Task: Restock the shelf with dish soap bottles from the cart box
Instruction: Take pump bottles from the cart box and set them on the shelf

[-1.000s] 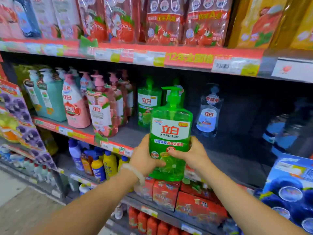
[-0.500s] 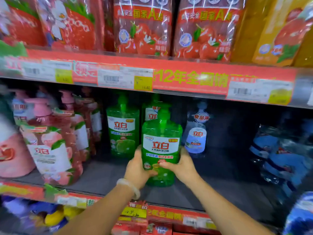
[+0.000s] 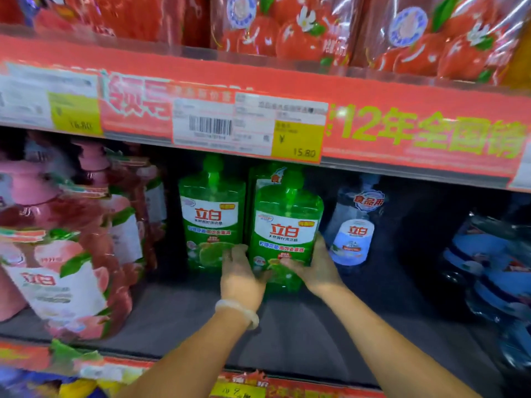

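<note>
Green dish soap bottle [image 3: 286,234]: held upright over the shelf [image 3: 287,334], beside another green bottle [image 3: 211,222].
Left hand [image 3: 241,278]: fingers curled round its lower left side.
Right hand [image 3: 316,268]: its lower right side is clasped.

Both arms reach forward, hands level.
Left hand [image 3: 240,278] and right hand [image 3: 315,270] curl inward, thumbs in front; a pale bangle [image 3: 238,312] circles the left wrist.

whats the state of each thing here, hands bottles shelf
left hand: grips held green bottle's lower left side
right hand: grips its lower right side
held green bottle: upright, on or just above the shelf
second green bottle: upright, standing alongside
clear bottle: upright, at the back
shelf: partly stocked
</note>
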